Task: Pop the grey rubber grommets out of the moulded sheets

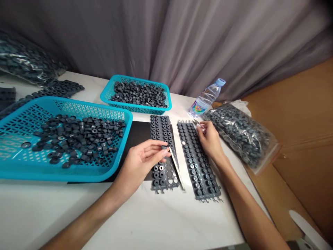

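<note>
While the left hand (147, 158), half-curled, pinches a small dark piece (164, 147) at its 2 o'clock | right hand (210, 137), nearly closed, grips a pointed tool (196, 123) aimed at 10 o'clock | studded panel (199, 159) at right hand's 7 o'clock

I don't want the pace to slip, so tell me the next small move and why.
Probably lower the part from the left grip onto a bare round spot on the left strip. The part is pinched close by, and that strip's lower right shows bare spots while its lower left carries parts.
</note>
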`<action>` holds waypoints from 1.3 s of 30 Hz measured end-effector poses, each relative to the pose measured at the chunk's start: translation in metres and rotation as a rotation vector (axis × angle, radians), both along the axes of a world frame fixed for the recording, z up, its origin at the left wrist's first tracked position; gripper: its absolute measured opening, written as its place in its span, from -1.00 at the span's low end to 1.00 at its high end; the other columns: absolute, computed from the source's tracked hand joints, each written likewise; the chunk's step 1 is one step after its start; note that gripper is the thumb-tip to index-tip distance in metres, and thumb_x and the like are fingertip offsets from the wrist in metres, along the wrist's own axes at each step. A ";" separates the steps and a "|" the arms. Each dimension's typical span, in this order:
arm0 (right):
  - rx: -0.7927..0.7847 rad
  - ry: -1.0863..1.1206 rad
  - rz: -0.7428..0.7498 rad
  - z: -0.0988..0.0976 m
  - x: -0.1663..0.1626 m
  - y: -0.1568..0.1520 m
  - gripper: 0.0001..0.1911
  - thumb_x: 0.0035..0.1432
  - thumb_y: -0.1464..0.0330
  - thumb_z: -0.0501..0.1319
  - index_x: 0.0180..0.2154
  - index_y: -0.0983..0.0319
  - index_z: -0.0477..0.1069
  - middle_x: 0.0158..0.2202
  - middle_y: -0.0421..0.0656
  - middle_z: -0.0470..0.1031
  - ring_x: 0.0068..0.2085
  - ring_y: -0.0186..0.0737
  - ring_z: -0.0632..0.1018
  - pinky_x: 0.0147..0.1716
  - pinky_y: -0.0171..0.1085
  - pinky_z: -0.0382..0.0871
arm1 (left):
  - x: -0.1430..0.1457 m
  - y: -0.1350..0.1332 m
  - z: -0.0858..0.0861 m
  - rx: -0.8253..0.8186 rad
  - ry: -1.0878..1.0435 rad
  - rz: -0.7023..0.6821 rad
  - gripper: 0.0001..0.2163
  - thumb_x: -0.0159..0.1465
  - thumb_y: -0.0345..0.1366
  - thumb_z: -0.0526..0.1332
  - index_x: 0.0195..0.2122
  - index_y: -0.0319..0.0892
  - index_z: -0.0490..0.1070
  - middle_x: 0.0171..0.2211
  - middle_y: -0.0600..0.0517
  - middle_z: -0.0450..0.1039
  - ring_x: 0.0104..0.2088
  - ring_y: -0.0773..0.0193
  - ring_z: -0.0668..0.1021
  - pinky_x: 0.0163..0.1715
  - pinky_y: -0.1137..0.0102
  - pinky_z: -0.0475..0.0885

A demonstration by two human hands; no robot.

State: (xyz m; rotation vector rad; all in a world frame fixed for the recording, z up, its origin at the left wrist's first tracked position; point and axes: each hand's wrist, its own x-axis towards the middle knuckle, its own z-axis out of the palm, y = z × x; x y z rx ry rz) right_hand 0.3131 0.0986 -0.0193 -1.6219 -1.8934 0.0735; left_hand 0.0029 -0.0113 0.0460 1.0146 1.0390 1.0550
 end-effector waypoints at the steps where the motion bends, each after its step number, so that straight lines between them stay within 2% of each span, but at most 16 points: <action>1: 0.012 0.001 0.011 0.001 -0.001 0.000 -0.63 0.42 0.12 0.12 0.06 0.24 0.37 -0.02 0.12 0.57 -0.09 0.09 0.59 -0.07 -0.01 0.45 | 0.000 0.000 0.000 0.004 -0.004 0.001 -0.74 0.26 -0.19 0.41 -0.10 -0.22 0.56 -0.16 -0.11 0.68 -0.16 0.11 0.71 -0.16 0.34 0.62; 7: -0.008 0.026 0.080 0.009 -0.008 0.001 -0.62 0.44 0.09 0.10 0.03 0.22 0.46 -0.02 0.06 0.61 -0.05 0.06 0.61 -0.03 -0.03 0.47 | 0.001 -0.001 0.003 0.010 -0.001 -0.010 -0.73 0.27 -0.19 0.40 -0.08 -0.23 0.54 -0.16 -0.11 0.67 -0.16 0.15 0.71 -0.15 0.37 0.61; 15: -0.006 -0.200 0.089 0.016 -0.023 0.023 -0.58 0.46 0.07 0.05 0.00 0.18 0.55 -0.07 0.02 0.61 -0.04 0.08 0.60 -0.03 -0.07 0.44 | -0.004 -0.003 0.006 0.017 -0.081 -0.045 -0.76 0.31 -0.15 0.37 -0.13 -0.18 0.47 -0.23 -0.11 0.70 -0.18 0.11 0.72 -0.22 0.34 0.59; 20: 0.035 -0.221 0.108 0.003 -0.027 0.041 -0.54 0.47 0.09 0.04 0.07 0.22 0.56 -0.08 0.06 0.52 -0.05 0.08 0.54 0.00 -0.03 0.43 | -0.008 -0.003 0.005 -0.083 -0.217 -0.076 -0.75 0.35 -0.14 0.35 -0.11 -0.21 0.45 -0.15 -0.13 0.69 -0.11 0.14 0.71 -0.13 0.37 0.58; 23: 0.088 -0.215 0.145 -0.008 -0.025 0.045 -0.52 0.48 0.14 0.02 0.20 0.25 0.46 0.02 0.11 0.45 0.02 0.12 0.48 0.13 0.04 0.36 | -0.010 -0.003 0.007 -0.199 -0.359 -0.093 -0.81 0.38 -0.21 0.33 -0.11 -0.22 0.49 -0.07 -0.14 0.68 -0.02 0.20 0.69 -0.03 0.44 0.57; 26: 0.085 -0.189 0.174 -0.015 -0.023 0.045 -0.53 0.49 0.23 -0.04 0.26 0.25 0.37 0.07 0.11 0.44 0.07 0.13 0.43 0.17 0.11 0.30 | -0.009 -0.005 0.008 -0.301 -0.509 -0.102 -0.89 0.40 -0.29 0.31 -0.16 -0.23 0.53 -0.03 -0.14 0.67 0.02 0.21 0.68 0.02 0.45 0.58; 32: 0.077 -0.136 0.202 -0.015 -0.022 0.045 -0.61 0.48 0.30 -0.06 0.18 0.25 0.35 0.09 0.11 0.46 0.12 0.11 0.43 0.19 0.09 0.29 | -0.004 -0.008 0.008 -0.366 -0.614 -0.119 -0.90 0.44 -0.33 0.23 -0.15 -0.26 0.49 -0.04 -0.25 0.67 0.05 0.12 0.67 0.07 0.35 0.59; 36: 0.094 -0.129 0.214 -0.016 -0.021 0.044 -0.64 0.48 0.30 -0.05 0.16 0.24 0.34 0.12 0.10 0.45 0.17 0.07 0.42 0.23 0.04 0.27 | -0.006 -0.004 0.008 -0.398 -0.633 -0.132 -0.83 0.47 -0.27 0.18 -0.17 -0.27 0.46 -0.01 -0.31 0.64 0.07 0.05 0.66 0.08 0.31 0.59; 39: 0.105 -0.128 0.200 -0.017 -0.019 0.043 -0.68 0.47 0.30 -0.02 0.10 0.23 0.37 0.07 0.08 0.47 0.11 0.07 0.44 0.20 0.03 0.29 | -0.009 -0.002 0.008 -0.362 -0.619 -0.141 -0.80 0.48 -0.24 0.16 -0.17 -0.29 0.46 -0.01 -0.33 0.64 0.09 0.00 0.65 0.10 0.26 0.57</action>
